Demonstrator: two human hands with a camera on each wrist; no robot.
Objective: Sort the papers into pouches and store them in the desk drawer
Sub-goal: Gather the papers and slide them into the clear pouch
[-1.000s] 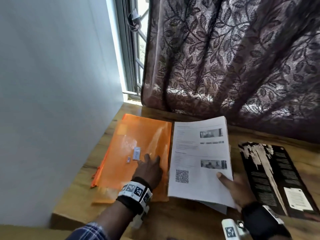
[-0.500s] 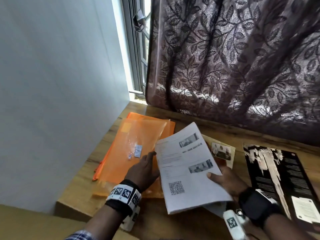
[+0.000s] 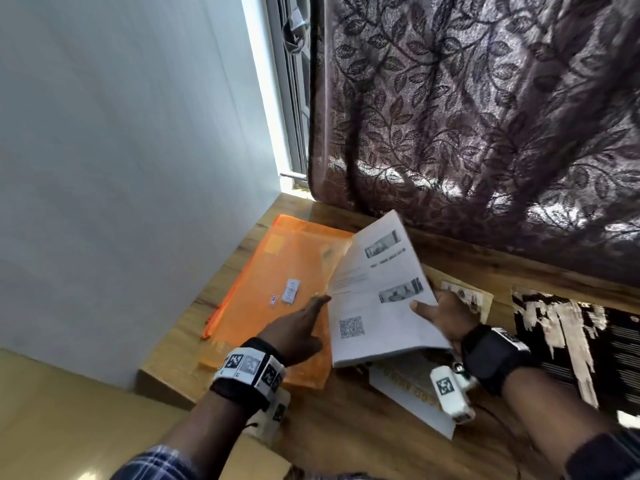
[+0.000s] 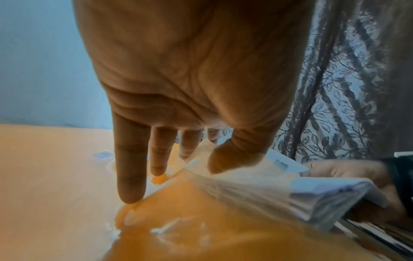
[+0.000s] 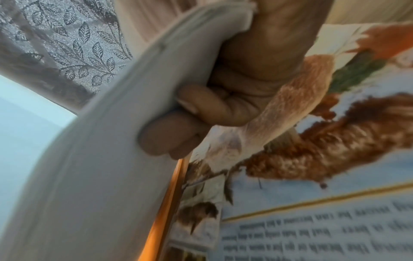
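Papers: a stapled white bundle [image 3: 377, 296], printed with small photos and a QR code, is held tilted above the table [image 3: 346, 427], its left edge raised over the right side of the orange pouch [image 3: 277, 292].
Right hand: the right hand [image 3: 446, 317] is gripped on the bundle's right edge; in the right wrist view its fingers [image 5: 201, 109] are seen curled under the sheets, thumb on top.
Left hand: the left hand [image 3: 294, 332] is laid on the pouch with fingers [image 4: 130, 167] straight and slightly spread, tips pressed to the orange plastic beside the bundle's lower edge; nothing is pinched.
Pouch: it is laid flat at the table's left, near the wall [image 3: 121, 168], with two small labels [image 3: 290, 295] on its face.
Other papers: an illustrated sheet [image 5: 312, 176] lies under the right hand; a black printed sheet [image 3: 571, 341] is placed at the far right.
Background: a leaf-patterned curtain [image 3: 485, 116] is hung behind the table.
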